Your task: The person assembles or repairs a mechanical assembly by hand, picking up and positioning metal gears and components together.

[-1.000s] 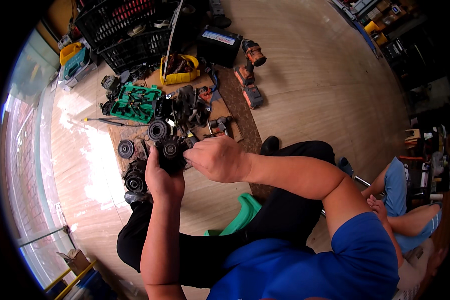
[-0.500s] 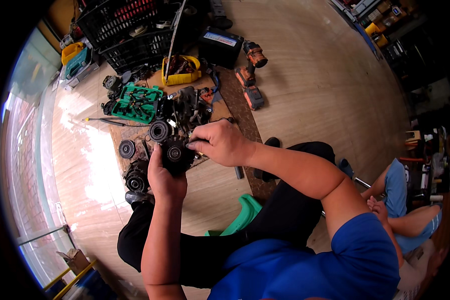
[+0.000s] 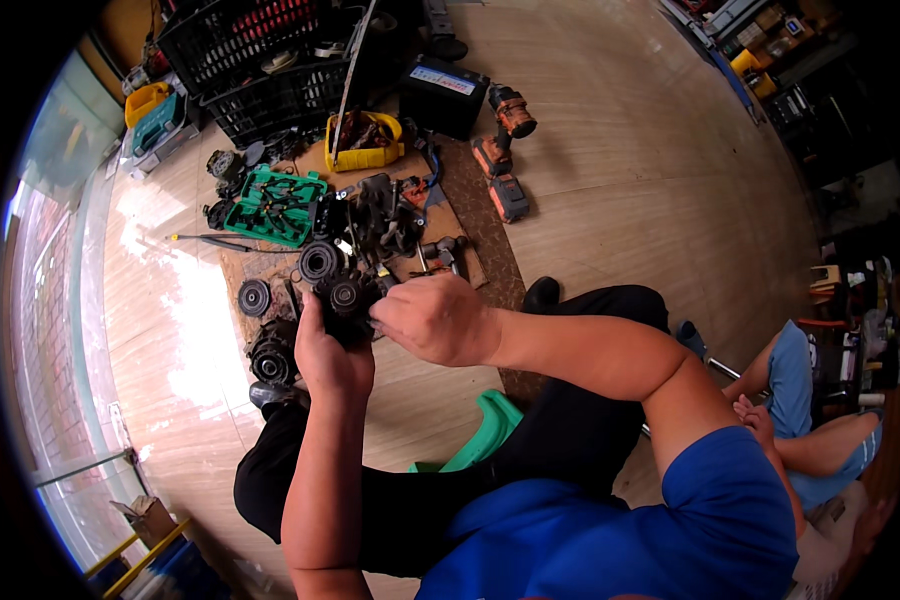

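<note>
One round part (image 3: 344,294) needs steady bracing in our cupped left hand (image 3: 332,358). Our right hand (image 3: 436,318) curls closed, contents hidden.

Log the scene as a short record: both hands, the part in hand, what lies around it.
Left hand: holds the dark round part, thumb along its left side
Right hand: curled, fingers at the part's right edge; contact unclear
Left of part: grooved disc
Green case: open, dark pieces inside
Yellow container: beyond the part
Power tool: orange and black, right of the yellow container
</note>
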